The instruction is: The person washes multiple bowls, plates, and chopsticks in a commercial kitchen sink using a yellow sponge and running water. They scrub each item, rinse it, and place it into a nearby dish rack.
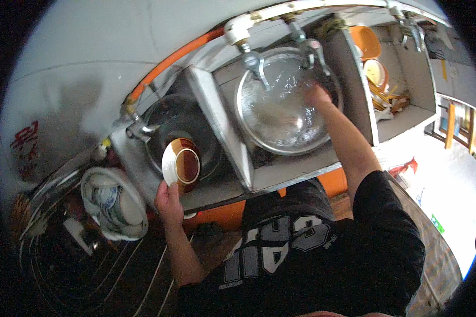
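Observation:
By its rim, my left hand [169, 204] holds a white, amber and brown plate [187, 170], tilted over the left sink compartment. Its underside with a pale foot ring faces me. Below the plate stands a dark round basin [212, 158]. My right hand [317, 95] reaches into a large round metal basin [269, 115] of water in the middle compartment. Its fingers are under the churned surface and blurred, so I cannot tell whether they grip anything.
Lever taps [256, 65] hang over the basins from a white pipe [277, 12]. The right compartment [416, 67] holds orange dishes [365, 42] and chopsticks [377, 95]. At left stands a tub [86, 186] of stacked white bowls [121, 202]. A metal divider [222, 126] separates the basins.

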Action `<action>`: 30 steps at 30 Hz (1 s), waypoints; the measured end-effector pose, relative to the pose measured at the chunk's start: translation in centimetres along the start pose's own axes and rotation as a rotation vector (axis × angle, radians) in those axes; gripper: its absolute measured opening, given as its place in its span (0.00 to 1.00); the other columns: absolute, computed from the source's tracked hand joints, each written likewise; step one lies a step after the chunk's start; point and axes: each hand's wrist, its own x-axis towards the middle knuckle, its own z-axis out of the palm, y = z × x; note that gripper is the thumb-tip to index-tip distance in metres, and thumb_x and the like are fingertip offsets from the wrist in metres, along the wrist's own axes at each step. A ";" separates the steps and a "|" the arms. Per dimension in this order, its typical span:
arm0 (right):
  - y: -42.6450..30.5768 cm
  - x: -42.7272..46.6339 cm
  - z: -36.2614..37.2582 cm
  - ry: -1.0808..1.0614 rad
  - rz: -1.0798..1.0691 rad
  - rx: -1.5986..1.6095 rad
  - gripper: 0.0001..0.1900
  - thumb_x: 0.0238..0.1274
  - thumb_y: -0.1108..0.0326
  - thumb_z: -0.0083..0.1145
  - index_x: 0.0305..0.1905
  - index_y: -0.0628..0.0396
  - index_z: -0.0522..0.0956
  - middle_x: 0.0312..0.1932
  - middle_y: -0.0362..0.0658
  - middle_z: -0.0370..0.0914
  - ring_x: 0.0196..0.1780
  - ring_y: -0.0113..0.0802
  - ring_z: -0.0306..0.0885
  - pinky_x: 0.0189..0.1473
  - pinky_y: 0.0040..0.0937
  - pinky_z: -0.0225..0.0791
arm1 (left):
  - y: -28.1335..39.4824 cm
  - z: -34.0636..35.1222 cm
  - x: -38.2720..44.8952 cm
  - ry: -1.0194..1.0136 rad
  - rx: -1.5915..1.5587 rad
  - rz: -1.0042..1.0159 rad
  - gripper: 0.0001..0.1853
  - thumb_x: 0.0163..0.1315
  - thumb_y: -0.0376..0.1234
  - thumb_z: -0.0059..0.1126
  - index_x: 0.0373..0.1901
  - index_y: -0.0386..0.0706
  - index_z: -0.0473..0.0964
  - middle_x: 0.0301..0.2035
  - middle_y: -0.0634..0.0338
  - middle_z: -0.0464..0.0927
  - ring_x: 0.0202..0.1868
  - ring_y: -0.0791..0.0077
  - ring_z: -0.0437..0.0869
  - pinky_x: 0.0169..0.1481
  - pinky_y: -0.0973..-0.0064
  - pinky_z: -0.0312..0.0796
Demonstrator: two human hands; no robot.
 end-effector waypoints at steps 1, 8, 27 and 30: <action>0.2 2.0 3.0 0.017 -0.236 -0.219 0.17 0.62 0.61 0.52 0.52 0.53 0.80 0.47 0.48 0.83 0.49 0.43 0.81 0.53 0.41 0.72 | -1.3 -0.4 0.6 0.038 0.075 0.044 0.13 0.70 0.31 0.47 0.50 0.33 0.75 0.37 0.59 0.81 0.38 0.78 0.79 0.44 0.76 0.70; 3.3 -0.8 0.3 -0.110 -0.266 -0.504 0.16 0.60 0.65 0.53 0.51 0.57 0.79 0.44 0.52 0.83 0.48 0.48 0.81 0.51 0.42 0.72 | -12.0 7.4 9.6 0.141 0.690 0.005 0.15 0.66 0.32 0.50 0.52 0.36 0.74 0.43 0.46 0.81 0.43 0.48 0.84 0.47 0.59 0.74; -6.7 -12.5 -7.3 0.184 0.261 1.643 0.20 0.68 0.57 0.56 0.56 0.62 0.73 0.44 0.47 0.81 0.43 0.33 0.79 0.43 0.31 0.74 | 2.6 25.1 7.1 -0.162 -0.260 0.144 0.28 0.70 0.39 0.55 0.66 0.34 0.62 0.48 0.49 0.79 0.45 0.67 0.80 0.49 0.69 0.75; -8.1 -12.5 -7.4 -0.025 0.457 1.577 0.28 0.69 0.52 0.55 0.62 0.65 0.69 0.52 0.48 0.77 0.53 0.34 0.75 0.56 0.33 0.69 | 4.1 29.9 10.6 -0.463 -0.876 -0.399 0.28 0.73 0.47 0.46 0.65 0.37 0.62 0.59 0.50 0.71 0.57 0.60 0.76 0.55 0.55 0.73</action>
